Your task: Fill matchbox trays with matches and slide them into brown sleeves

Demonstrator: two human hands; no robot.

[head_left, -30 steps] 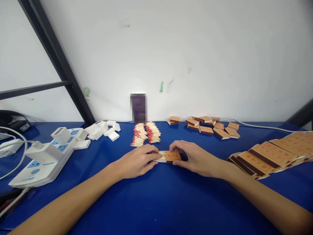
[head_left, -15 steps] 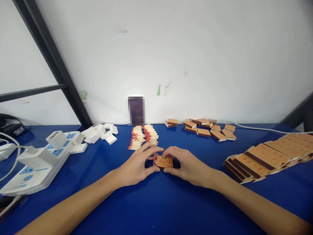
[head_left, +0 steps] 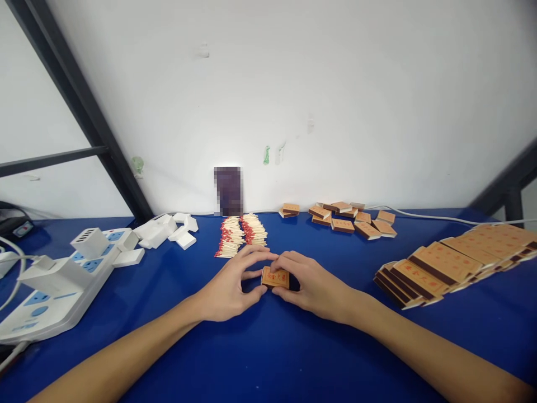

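A tan matchbox (head_left: pixel 276 277) with red printed characters lies flat on the blue table, its tray pushed inside the sleeve. My right hand (head_left: pixel 312 285) grips it from the right, thumb on the near side and fingers over the far side and top. From the left, my left hand (head_left: pixel 235 285) curls round its left end, with the thumb at the near corner; the far fingertips are partly hidden. Just beyond my left hand lie two rows of loose red-tipped matches (head_left: pixel 230 238).
Closed matchboxes (head_left: pixel 343 225) lie scattered along the wall. Flat matchbox sleeves (head_left: pixel 444 263) overlap in a long stack at right. White empty trays (head_left: pixel 157 230) and a power strip (head_left: pixel 84 285) with chargers are at left. A white cable (head_left: pixel 428 216) runs along the back.
The matchbox tray, with red match heads showing at its left end before, has slid into the sleeve. My right index finger now rests on its top. The view has shifted slightly.
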